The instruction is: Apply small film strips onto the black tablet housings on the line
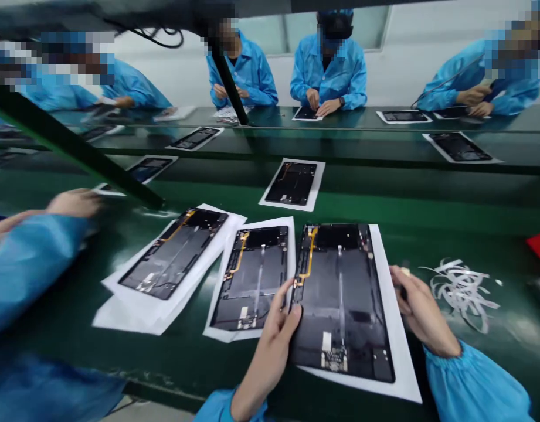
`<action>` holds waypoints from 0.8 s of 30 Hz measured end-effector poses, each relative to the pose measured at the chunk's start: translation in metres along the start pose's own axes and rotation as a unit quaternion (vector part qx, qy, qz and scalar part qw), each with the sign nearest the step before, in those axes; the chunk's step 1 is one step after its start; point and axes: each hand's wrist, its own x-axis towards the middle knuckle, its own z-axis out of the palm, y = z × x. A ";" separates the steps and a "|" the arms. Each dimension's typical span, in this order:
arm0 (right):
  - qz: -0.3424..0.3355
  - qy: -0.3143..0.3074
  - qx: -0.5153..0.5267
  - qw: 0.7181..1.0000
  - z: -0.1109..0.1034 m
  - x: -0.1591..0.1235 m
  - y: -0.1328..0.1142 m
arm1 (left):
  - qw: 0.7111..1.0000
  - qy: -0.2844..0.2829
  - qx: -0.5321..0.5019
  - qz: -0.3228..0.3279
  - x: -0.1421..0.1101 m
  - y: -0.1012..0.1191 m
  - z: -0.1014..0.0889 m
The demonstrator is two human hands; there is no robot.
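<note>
My left hand (276, 337) grips the left edge of a black tablet back housing (344, 305), thumb on top. An orange ribbon cable (311, 252) runs along the housing's upper left, and a white paper sheet (399, 357) lies under it. My right hand (423, 308) is beside the sheet's right edge, fingers curled around something small, partly dark, that I cannot make out. A second tablet housing (252, 281) on paper lies just left of the held one, and a third tablet housing (175, 255) lies further left at a slant.
A tangle of white strips (465, 290) lies right of my right hand. Another housing (291, 183) on paper is ahead on the green bench (410, 225). A slanted green post (76, 140) crosses the left. A co-worker's arm (36, 258) reaches in there; several co-workers sit opposite.
</note>
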 end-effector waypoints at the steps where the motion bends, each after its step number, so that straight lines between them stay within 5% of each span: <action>1: -0.046 0.058 0.008 0.997 -0.013 -0.001 -0.001 | 0.999 -0.019 0.045 -0.002 -0.003 -0.014 0.005; 3: -0.127 0.128 0.004 0.983 -0.035 -0.004 -0.004 | 0.993 -0.057 0.107 -0.011 -0.012 -0.038 0.009; 7: -0.173 0.132 -0.028 0.976 -0.051 -0.014 0.002 | 0.968 -0.100 0.228 -0.003 -0.032 -0.054 -0.002; 9: -0.172 0.119 -0.054 0.976 -0.048 -0.018 0.011 | 0.936 -0.095 0.336 0.050 -0.035 -0.047 -0.013; 12: -0.155 0.067 -0.104 0.980 -0.040 -0.021 0.021 | 0.853 -0.009 0.476 0.214 -0.023 -0.022 -0.013; 14: -0.151 0.032 -0.135 0.979 -0.036 -0.020 0.024 | 0.796 0.025 0.509 0.326 -0.005 -0.004 0.005; 17: -0.155 0.014 -0.148 0.977 -0.034 -0.018 0.025 | 0.757 -0.054 0.499 0.417 0.033 0.015 0.050; 20: -0.161 0.009 -0.149 0.976 -0.034 -0.015 0.028 | 0.755 -0.130 0.493 0.412 0.066 0.016 0.089; 24: -0.171 -0.012 -0.165 0.971 -0.033 -0.015 0.031 | 0.789 -0.179 0.440 0.389 0.085 0.004 0.107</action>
